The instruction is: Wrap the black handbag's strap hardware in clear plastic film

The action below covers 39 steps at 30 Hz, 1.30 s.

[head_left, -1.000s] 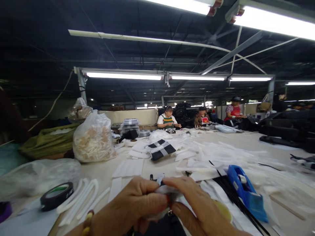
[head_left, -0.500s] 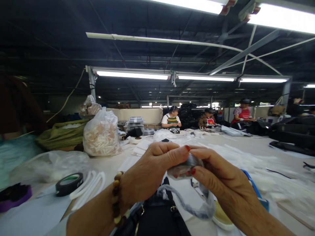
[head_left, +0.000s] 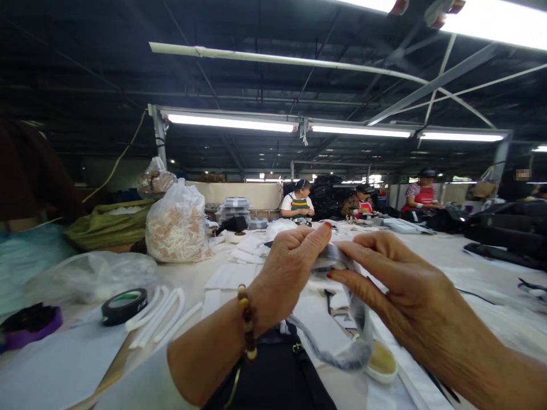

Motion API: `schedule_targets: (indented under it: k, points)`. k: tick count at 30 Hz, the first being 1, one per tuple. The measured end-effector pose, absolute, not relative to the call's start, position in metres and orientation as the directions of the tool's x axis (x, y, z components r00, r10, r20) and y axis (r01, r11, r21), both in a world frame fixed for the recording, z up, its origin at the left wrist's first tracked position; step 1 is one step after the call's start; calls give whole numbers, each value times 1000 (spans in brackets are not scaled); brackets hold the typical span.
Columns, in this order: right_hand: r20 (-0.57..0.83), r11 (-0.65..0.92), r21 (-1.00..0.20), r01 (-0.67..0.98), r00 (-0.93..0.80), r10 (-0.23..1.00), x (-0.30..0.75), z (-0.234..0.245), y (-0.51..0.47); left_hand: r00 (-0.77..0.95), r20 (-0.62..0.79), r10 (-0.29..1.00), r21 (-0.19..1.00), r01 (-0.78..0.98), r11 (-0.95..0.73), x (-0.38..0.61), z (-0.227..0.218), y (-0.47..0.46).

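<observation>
My left hand (head_left: pixel 287 272) and my right hand (head_left: pixel 395 285) are raised in front of me, fingertips pinched together on a grey wrapped strap (head_left: pixel 359 319). The strap loops down from my fingers and curves back toward a black bag (head_left: pixel 273 381) that lies on the table below my wrists. A bead bracelet (head_left: pixel 247 322) sits on my left wrist. Both hands are closed on the top of the strap, thumbs and forefingers pressed against it.
A roll of black tape (head_left: pixel 123 298) and white foam strips (head_left: pixel 164 313) lie at left. A clear bag of pale pieces (head_left: pixel 177 228) stands behind. White fabric pieces (head_left: pixel 239 256) cover the long table. A small yellow dish (head_left: pixel 382 362) sits under my right hand. Other people (head_left: pixel 298 205) work at the far end.
My hands rose from near the table to chest height, lifting the grey strap with them. The view tilted and shifted, hiding the blue tape dispenser behind my right hand.
</observation>
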State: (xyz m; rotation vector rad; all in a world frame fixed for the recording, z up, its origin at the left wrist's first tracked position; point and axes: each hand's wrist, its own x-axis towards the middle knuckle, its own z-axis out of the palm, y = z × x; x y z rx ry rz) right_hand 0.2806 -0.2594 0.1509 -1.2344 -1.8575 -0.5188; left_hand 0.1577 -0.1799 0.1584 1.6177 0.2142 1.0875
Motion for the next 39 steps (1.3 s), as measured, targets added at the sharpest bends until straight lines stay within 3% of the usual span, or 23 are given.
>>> schedule_targets:
  k: [3,5,9,13,17,19,22,25,27,29,31,33,35,37,39]
  points:
    - [751,441,-223,870,-135,646,279,161,-269,519,636,571,759,-288,-584,160,165,-179]
    - [687,419,-371,829,-59,725,279,169,-276,525,675,518,705,-254,-662,162,169,-180]
    - [404,323,-728,605,-2,915,284,179,-282,516,762,391,582,-283,-762,169,172,-183]
    - [171,168,-906,388,-28,985,292,175,-284,503,792,345,531,-292,-795,179,169,-186]
    - [166,149,-971,187,78,983,295,159,-283,567,708,421,635,-248,-732,187,161,-186]
    - [165,154,-985,71,193,967,297,150,-281,532,717,451,630,-216,-746,188,152,-186]
    - [152,203,-974,-102,374,915,301,139,-279,415,840,350,446,-161,-880,185,131,-188]
    - [126,263,-932,-248,457,880,305,130,-280,437,870,227,301,-107,-948,186,108,-194]
    - [103,278,-908,-314,475,874,307,125,-283,485,826,287,384,-110,-917,190,96,-199]
    - [84,285,-896,-339,502,861,310,119,-287,567,720,400,569,-152,-808,196,90,-205]
    - [90,301,-897,-323,535,840,314,114,-293,700,525,484,777,-162,-608,204,87,-210]
    - [107,307,-908,-285,551,827,318,110,-301,844,302,443,923,-143,-357,210,85,-214]
    - [105,296,-921,-254,568,816,322,106,-310,928,166,334,970,-93,-224,214,81,-218]
    - [80,277,-929,-245,599,796,324,104,-319,921,189,342,930,-55,-365,217,76,-221]
    - [43,261,-930,-260,627,778,323,103,-326,840,383,384,722,-12,-692,217,71,-221]
